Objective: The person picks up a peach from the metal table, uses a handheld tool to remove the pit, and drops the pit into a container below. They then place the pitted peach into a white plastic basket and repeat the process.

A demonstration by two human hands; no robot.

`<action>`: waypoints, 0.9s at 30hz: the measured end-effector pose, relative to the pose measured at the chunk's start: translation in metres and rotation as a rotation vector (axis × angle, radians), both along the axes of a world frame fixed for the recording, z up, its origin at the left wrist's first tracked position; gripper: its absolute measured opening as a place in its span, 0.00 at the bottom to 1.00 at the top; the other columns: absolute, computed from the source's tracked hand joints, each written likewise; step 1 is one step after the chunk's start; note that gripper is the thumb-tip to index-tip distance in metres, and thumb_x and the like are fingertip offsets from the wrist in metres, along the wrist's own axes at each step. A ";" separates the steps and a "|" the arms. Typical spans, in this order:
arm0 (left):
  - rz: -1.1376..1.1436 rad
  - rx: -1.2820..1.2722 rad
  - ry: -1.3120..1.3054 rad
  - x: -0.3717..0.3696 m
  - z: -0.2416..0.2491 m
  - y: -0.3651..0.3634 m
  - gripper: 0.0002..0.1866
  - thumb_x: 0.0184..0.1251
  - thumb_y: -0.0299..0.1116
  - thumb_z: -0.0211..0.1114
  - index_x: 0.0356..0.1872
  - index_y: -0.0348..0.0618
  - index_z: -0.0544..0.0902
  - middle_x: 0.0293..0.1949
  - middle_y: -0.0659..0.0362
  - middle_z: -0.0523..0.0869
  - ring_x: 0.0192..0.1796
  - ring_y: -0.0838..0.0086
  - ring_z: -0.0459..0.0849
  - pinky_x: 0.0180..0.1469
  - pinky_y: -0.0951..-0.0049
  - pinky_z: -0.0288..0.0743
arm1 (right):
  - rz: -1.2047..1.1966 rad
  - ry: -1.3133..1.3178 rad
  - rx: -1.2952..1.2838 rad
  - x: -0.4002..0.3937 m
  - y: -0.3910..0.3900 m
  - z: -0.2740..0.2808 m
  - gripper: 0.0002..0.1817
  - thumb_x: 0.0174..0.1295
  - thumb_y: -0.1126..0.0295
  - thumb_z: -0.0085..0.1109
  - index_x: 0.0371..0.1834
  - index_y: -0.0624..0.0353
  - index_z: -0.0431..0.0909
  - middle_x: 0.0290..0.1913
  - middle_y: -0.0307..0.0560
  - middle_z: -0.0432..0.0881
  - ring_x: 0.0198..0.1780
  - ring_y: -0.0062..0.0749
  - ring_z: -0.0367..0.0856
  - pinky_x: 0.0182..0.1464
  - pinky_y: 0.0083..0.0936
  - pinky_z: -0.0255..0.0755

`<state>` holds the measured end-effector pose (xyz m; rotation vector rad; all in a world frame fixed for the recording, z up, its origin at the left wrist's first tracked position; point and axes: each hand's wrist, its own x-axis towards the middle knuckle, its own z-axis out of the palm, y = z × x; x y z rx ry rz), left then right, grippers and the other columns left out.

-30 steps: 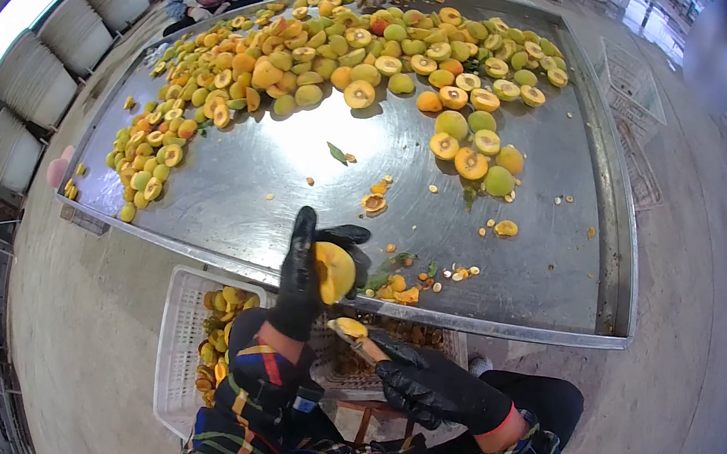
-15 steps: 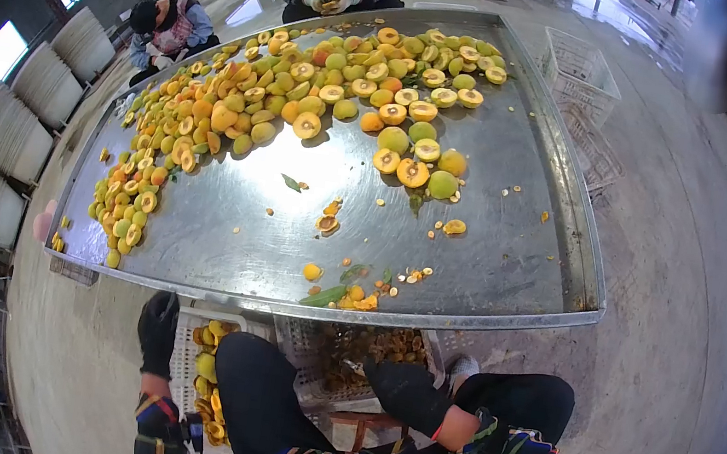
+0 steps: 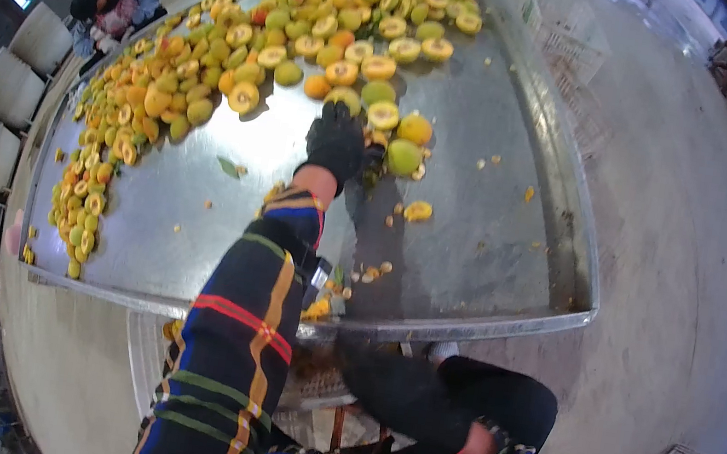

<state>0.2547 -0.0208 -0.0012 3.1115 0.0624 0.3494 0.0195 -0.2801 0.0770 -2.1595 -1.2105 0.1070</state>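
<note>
My left hand, in a black glove, reaches over the metal table to the near edge of the peach pile. Its fingers curl down around a cut yellow peach, mostly hidden beneath the glove. Just beyond the fingertips lie a peach half and a greenish peach. My right hand, also black-gloved, is low between the table's front edge and my knees, above a crate. Motion smears it, and its fingers cannot be made out.
The metal table has a raised rim. Whole and halved peaches heap across its far and left sides. Pits and scraps lie near the front. Two people sit beyond it. White crates stand right of the table.
My left hand has gone from beside the crate at lower left up and forward to the peaches. My right hand stays low and is now blurred. The view has shifted slightly.
</note>
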 end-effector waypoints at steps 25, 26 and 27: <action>0.042 -1.919 -0.090 -0.244 0.098 -0.005 0.24 0.66 0.38 0.61 0.59 0.38 0.70 0.54 0.53 0.77 0.54 0.65 0.81 0.45 0.65 0.83 | -0.252 0.599 0.440 0.013 0.044 0.040 0.30 0.67 0.68 0.51 0.71 0.61 0.55 0.57 0.68 0.73 0.54 0.56 0.78 0.51 0.36 0.73; -0.042 -2.051 -0.186 -0.260 0.086 -0.010 0.26 0.66 0.40 0.61 0.60 0.38 0.69 0.53 0.53 0.78 0.53 0.65 0.81 0.50 0.63 0.81 | -0.172 0.487 0.391 0.007 0.051 0.041 0.30 0.68 0.68 0.50 0.72 0.61 0.54 0.58 0.69 0.72 0.54 0.57 0.78 0.50 0.36 0.73; 0.036 -2.189 -0.167 -0.273 0.088 -0.015 0.26 0.68 0.43 0.59 0.60 0.37 0.69 0.51 0.56 0.77 0.51 0.69 0.80 0.49 0.67 0.81 | -0.134 0.410 0.389 0.000 0.059 0.036 0.31 0.68 0.67 0.49 0.73 0.60 0.52 0.58 0.69 0.72 0.52 0.60 0.78 0.49 0.37 0.74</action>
